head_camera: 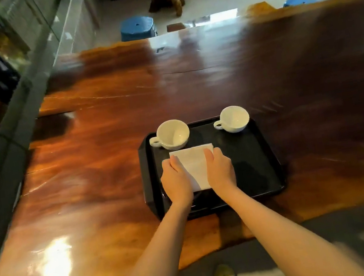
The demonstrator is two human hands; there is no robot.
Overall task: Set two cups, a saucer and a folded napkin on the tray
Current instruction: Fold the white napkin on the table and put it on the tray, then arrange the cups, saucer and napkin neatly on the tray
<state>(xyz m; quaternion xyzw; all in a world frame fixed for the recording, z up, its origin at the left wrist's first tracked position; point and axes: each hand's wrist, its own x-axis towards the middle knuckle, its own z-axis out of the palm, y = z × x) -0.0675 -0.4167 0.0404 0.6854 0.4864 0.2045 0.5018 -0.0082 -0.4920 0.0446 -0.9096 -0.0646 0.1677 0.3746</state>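
Napkin (194,168), white and folded, lies on the black tray (264,167) between the two hands, each pressing a long edge flat. Left hand (175,183) and right hand (220,170) both have fingers curled down on the paper; neither grip lifts it. Paper looks light, soft and easily creased, best taken by its edges. Just beyond the fingertips stand the left cup (172,134) and, farther right, the right cup (233,119), likely fragile. No saucer is visible to me; the tray's near edge is covered by the wrists on the glossy worktop (106,149).
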